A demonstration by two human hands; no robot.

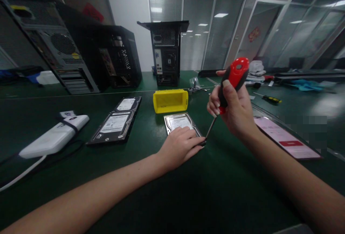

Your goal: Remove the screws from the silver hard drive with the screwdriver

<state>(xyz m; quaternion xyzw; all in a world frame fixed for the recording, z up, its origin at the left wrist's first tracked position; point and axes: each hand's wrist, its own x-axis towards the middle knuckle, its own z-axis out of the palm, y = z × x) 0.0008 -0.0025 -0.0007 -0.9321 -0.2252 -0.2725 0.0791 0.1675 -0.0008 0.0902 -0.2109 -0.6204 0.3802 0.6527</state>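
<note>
A red and black screwdriver (234, 78) is gripped in my right hand (235, 108), its handle raised and tilted to the right. The metal shaft slants down so that its tip meets the near right corner of a hard drive (179, 121) lying flat on the table. My left hand (182, 148) rests over the near part of this drive, fingers together and fingertips at the corner by the screwdriver tip. Part of the drive is hidden under that hand. Just behind it stands a yellow plastic bin (170, 102), its open side facing me.
Two more hard drives (114, 124) lie to the left, near a white power strip (55, 137) with cables. Computer cases (167, 54) stand at the back. On the right are a phone (288, 139) and a yellow-black screwdriver (271, 99), all on the green table (151, 205).
</note>
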